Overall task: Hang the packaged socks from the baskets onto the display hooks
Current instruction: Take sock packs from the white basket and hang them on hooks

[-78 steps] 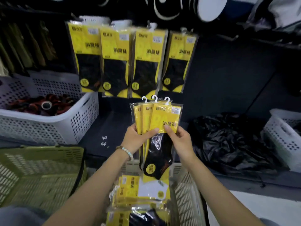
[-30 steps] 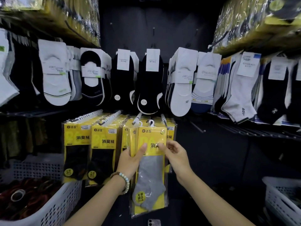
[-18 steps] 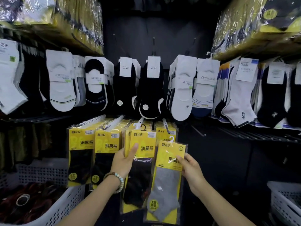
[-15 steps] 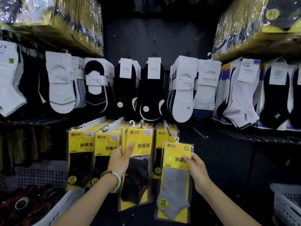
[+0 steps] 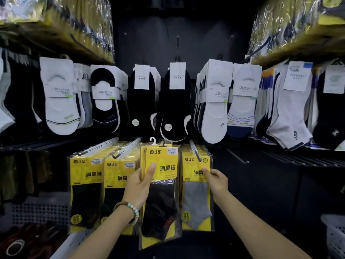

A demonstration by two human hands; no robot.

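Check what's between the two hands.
Head view: the black-sock packs gripped by the left hand fill most of the gap, then the yellow header of the grey-sock pack that the right hand pinches.

The left hand (image 5: 139, 186) is reaching forward on a bare forearm, thumb lying flat across the front of a yellow plastic-wrapped pack of black socks (image 5: 160, 184), fingers curling behind it. The right hand (image 5: 217, 181) is pinching the right edge of a yellow plastic-wrapped pack of grey socks (image 5: 196, 199).
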